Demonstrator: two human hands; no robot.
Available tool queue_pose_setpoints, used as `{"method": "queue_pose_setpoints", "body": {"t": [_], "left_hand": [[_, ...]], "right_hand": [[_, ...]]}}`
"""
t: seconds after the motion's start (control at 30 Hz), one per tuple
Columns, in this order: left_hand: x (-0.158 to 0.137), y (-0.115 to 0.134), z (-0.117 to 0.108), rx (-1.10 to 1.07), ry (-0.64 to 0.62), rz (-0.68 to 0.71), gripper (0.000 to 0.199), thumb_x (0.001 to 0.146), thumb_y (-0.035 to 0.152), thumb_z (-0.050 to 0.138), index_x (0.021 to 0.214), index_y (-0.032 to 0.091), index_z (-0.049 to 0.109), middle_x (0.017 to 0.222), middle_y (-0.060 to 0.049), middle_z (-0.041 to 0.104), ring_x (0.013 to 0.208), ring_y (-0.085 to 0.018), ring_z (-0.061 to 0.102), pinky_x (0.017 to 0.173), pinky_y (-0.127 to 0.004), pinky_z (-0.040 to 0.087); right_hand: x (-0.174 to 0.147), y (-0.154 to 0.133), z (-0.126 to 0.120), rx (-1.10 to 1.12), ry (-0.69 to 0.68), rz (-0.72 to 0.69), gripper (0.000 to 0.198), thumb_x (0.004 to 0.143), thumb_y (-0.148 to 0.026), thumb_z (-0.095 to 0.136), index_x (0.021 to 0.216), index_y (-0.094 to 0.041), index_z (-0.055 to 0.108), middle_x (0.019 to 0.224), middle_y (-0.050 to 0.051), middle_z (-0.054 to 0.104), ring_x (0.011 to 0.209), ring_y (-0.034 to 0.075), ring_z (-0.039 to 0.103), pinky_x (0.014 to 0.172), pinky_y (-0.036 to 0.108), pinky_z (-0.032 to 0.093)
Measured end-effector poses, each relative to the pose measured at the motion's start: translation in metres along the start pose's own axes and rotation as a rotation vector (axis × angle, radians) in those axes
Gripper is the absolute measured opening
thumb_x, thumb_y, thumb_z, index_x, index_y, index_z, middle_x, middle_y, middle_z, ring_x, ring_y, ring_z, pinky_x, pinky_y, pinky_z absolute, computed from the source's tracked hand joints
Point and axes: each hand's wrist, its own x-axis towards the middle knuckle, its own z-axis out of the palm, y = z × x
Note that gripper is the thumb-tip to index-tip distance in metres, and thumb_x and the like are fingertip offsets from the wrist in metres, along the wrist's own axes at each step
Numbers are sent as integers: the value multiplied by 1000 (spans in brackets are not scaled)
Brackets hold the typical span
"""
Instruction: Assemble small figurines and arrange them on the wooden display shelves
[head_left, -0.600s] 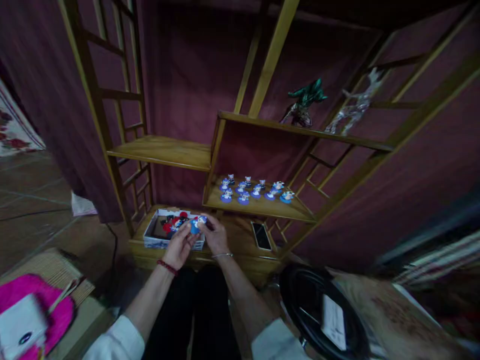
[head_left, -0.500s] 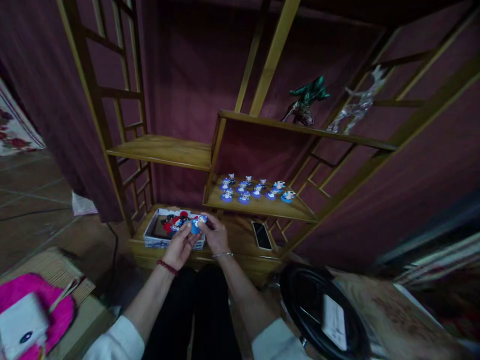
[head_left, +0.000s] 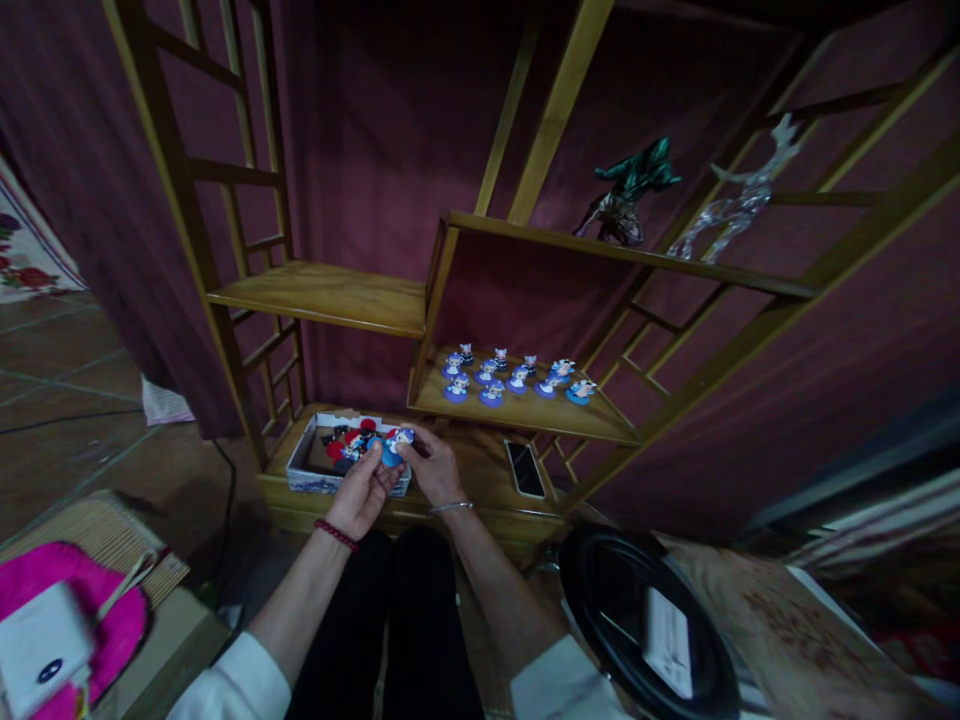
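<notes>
A: What lies at the far left?
B: A white case [head_left: 46, 640] on a bright pink cloth [head_left: 124, 605], beside a woven mat [head_left: 82, 530].

A: And next, moving right?
B: An open cardboard box [head_left: 311, 482] on the bottom shelf [head_left: 480, 462]. It contains red, black and blue toys [head_left: 349, 442], lying jumbled.

A: How is the left hand [head_left: 364, 490] set?
B: Its thumb and fingers pinch a small figurine [head_left: 395, 450] near the blue base. A red bead bracelet [head_left: 337, 534] circles the wrist.

A: Where is that figurine?
B: Between the two hands, over the right end of the box. Its upper part is white and purple; finer detail is too small to tell.

A: The right hand [head_left: 433, 465]?
B: It pinches the same figurine from the right, fingers bent. A silver bracelet [head_left: 451, 507] circles this wrist.

A: What stands farther right?
B: A group of toy figures [head_left: 517, 378] on the middle shelf [head_left: 525, 412]: dark ones at the back left, mostly purple bases in front, blue bases at the right end. Below them lies a phone [head_left: 525, 470]; above, a green statue [head_left: 636, 185] stands left of a clear deer [head_left: 739, 210].
</notes>
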Motion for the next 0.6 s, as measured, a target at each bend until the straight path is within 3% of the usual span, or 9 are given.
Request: {"method": "queue_pose_setpoints", "body": {"t": [0.6], "left_hand": [[-1, 0, -4, 25, 42, -89, 20, 76, 32, 55, 79, 13, 56, 61, -3, 60, 54, -10, 58, 49, -18, 47]], "right_hand": [[-1, -6, -4, -21, -107, 9, 31, 66, -24, 61, 97, -23, 62, 90, 0, 66, 80, 15, 60, 76, 28, 48]]}}
